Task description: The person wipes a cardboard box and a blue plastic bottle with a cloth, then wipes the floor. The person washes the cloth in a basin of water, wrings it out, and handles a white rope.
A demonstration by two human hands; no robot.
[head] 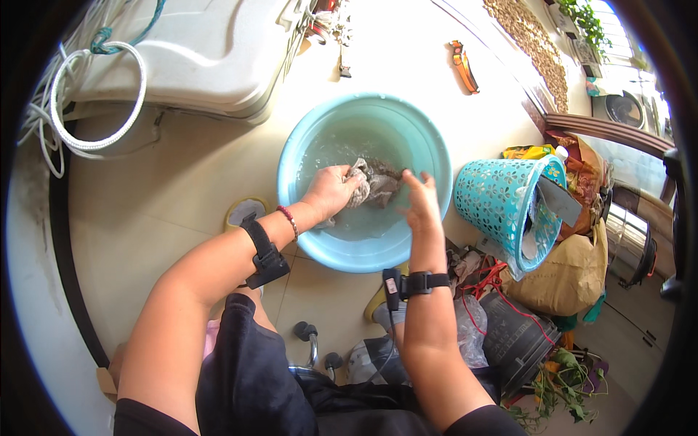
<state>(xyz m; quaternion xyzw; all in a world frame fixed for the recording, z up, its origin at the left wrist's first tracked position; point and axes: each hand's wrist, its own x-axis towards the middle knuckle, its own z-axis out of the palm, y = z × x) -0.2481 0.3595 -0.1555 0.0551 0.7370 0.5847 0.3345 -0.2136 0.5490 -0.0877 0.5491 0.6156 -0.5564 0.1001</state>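
Observation:
A light blue plastic basin (pixel 354 260) stands on the tiled floor before me, holding cloudy water. My left hand (pixel 332 192) grips a wet grey-brown cloth (pixel 376 185) over the middle of the basin; the cloth's lower part lies in the water. My right hand (pixel 421 197) is just right of the cloth, above the basin's right side, with its fingers apart and slightly blurred. It appears to hold nothing. A beaded bracelet is on my left wrist, and black straps with small devices are on both forearms.
Right of the basin, a turquoise perforated basket (pixel 491 188) leans beside a brown paper bag (pixel 567 272) and a black bucket (pixel 512 332). A white lidded container (pixel 191 54) stands upper left. An orange collar (pixel 463 68) lies on the floor beyond the basin. Chair casters (pixel 305 331) are near my feet.

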